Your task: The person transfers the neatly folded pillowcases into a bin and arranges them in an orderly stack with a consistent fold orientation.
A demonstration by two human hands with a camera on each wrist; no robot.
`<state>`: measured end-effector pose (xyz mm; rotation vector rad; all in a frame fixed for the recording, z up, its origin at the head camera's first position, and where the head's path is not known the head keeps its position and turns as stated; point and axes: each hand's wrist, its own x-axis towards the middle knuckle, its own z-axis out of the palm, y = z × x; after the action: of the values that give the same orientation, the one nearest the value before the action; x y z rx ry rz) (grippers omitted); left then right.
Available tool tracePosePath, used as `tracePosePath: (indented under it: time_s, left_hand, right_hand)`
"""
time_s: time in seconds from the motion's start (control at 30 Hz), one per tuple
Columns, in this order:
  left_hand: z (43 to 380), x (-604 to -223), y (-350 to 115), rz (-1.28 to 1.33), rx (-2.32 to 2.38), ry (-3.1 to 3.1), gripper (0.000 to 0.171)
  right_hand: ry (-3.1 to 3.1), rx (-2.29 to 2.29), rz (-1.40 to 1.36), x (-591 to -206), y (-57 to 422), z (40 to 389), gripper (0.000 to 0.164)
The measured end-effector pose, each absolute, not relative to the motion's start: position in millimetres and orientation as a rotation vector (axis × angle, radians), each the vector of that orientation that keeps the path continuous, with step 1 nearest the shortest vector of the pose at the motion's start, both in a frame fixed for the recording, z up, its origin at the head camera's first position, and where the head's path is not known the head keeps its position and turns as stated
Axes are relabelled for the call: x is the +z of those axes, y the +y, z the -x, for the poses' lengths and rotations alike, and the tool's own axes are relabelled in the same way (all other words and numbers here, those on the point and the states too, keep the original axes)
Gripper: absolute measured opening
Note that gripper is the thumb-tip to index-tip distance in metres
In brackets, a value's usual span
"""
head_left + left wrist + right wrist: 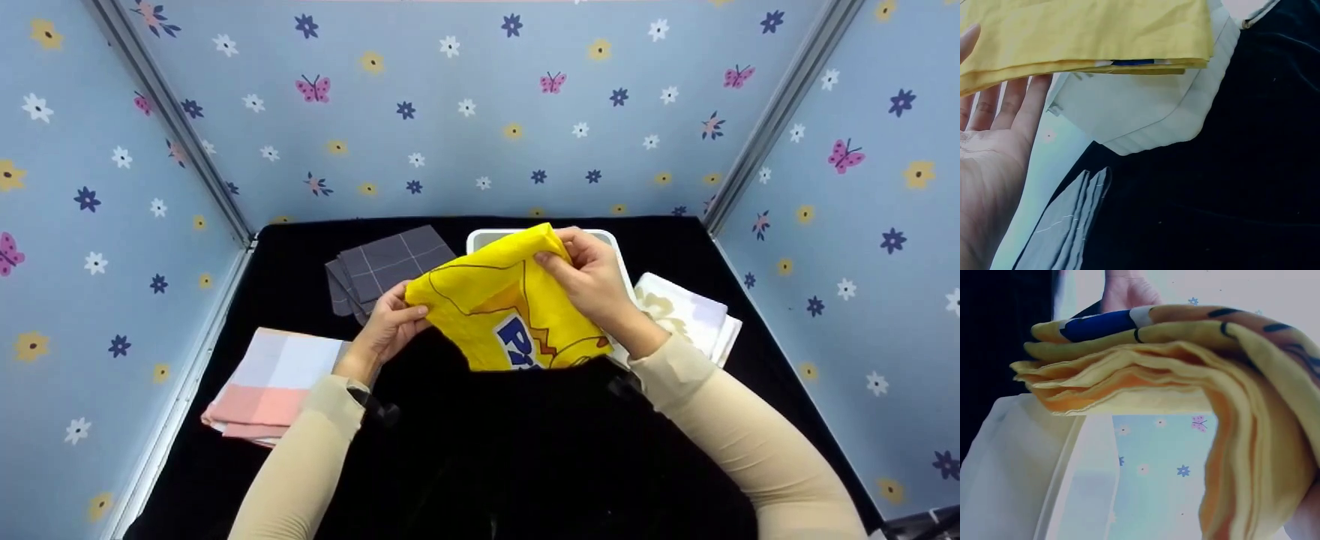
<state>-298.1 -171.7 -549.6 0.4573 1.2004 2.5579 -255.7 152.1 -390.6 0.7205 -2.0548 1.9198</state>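
Observation:
Both hands hold up a folded yellow cloth [480, 300] with printed lettering and a cartoon pattern. At its left end, my left hand [390, 324] pinches the edge, thumb in front and fingers behind. My right hand [592, 281] grips the upper right corner, thumb on the near face. Several stacked layers of the yellow cloth [1129, 382] show from the side in the right wrist view. Behind and below it stands a white plastic bin [621, 259], partly hidden by the cloth and right hand; in the left wrist view the bin's ribbed wall [1157, 135] shows.
A folded dark grey checked cloth [397, 259] lies at the back left. Nearer on the left is a folded pink and white checked cloth [274, 382]. Right of the bin lies a folded white cloth with a floral print [694, 311]. Patterned panels [465, 135] enclose the black-covered table [525, 450].

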Motion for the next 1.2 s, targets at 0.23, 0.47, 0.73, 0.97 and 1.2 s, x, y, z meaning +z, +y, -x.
tracePosePath:
  time_s: [0.23,0.47,0.73,0.97,1.2]
  left_hand:
    - [295.2,-559.9,-157.9,-0.395,2.555,1.199,0.05]
    - [292.7,-566.0,-148.1,-0.491,2.481,1.19,0.042]
    - [293.4,-555.1,-152.6,-0.457,2.447,1.281,0.039]
    - [298.4,-538.4,-164.1,-0.443,2.457,1.323,0.037]
    - [304.3,-519.3,-169.1,-0.432,2.46,1.359,0.04]
  right_hand:
    - [-2.076,1.863,-0.785,-380.1,148.0,258.2,0.013]
    - [-2.015,1.864,-0.8,-371.8,144.6,262.5,0.017]
    - [-2.029,1.897,-0.63,-375.1,160.0,273.6,0.012]
    - [-2.073,1.933,-0.465,-388.8,178.2,287.4,0.015]
    - [-2.089,1.973,-0.346,-404.0,191.7,299.7,0.021]
